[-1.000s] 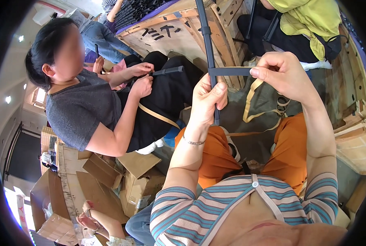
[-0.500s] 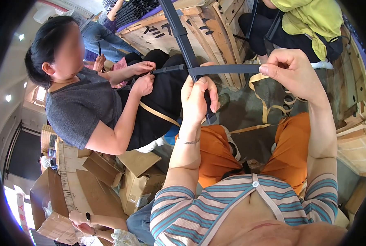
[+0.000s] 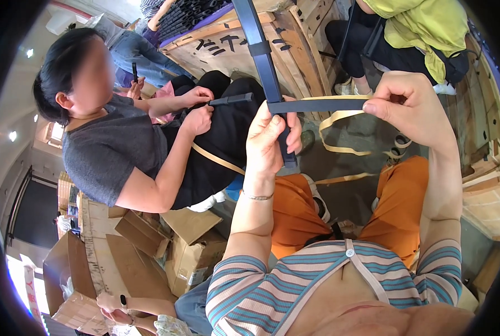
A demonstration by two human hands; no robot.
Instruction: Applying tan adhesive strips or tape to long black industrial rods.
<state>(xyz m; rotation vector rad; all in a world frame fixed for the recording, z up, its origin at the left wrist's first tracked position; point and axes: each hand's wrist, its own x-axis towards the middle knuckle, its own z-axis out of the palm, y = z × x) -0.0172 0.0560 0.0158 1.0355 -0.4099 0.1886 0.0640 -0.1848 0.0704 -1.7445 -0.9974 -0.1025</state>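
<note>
My left hand is closed round the lower part of a long black bar, which leans a little left toward its far end. A collar-like black band sits around the bar above my hand. From the bar, just above my left fingers, a flat black strip stretches taut to the right. My right hand pinches the strip between thumb and fingers. A pale yellow ribbon shows along the strip's far edge and hangs in a loose loop below; whether it is the strip's backing, I cannot tell.
At my left a seated person in a grey top handles another black piece. A wooden crate with black parts on top stands ahead. Someone in a yellow-green garment sits at the far right. Cardboard boxes lie lower left.
The bar has shifted slightly right. My right hand has moved a little right and down, keeping the strip taut. The yellow ribbon's loop has swung left.
</note>
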